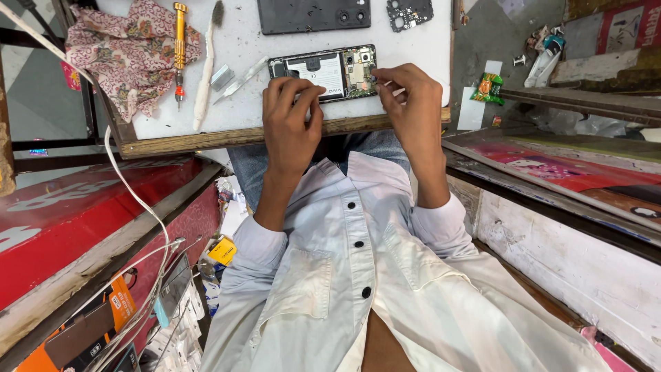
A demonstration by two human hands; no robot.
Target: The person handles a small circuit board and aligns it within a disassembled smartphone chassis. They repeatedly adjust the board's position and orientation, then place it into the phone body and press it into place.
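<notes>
Both hands are resting on the opened phone [323, 72] lying at the white surface's [241, 41] near edge: left hand [290, 117] pressing its left end, right hand [412, 103] pinching its right end (circuit board exposed). A screwdriver [180, 48] is lying nearby.

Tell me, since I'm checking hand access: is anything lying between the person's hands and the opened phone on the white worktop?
Nothing visible does. The left hand rests its fingers on the opened phone at its left end, and the right hand touches its right end. The tweezers, brush and screwdriver lie off to the left.
</notes>
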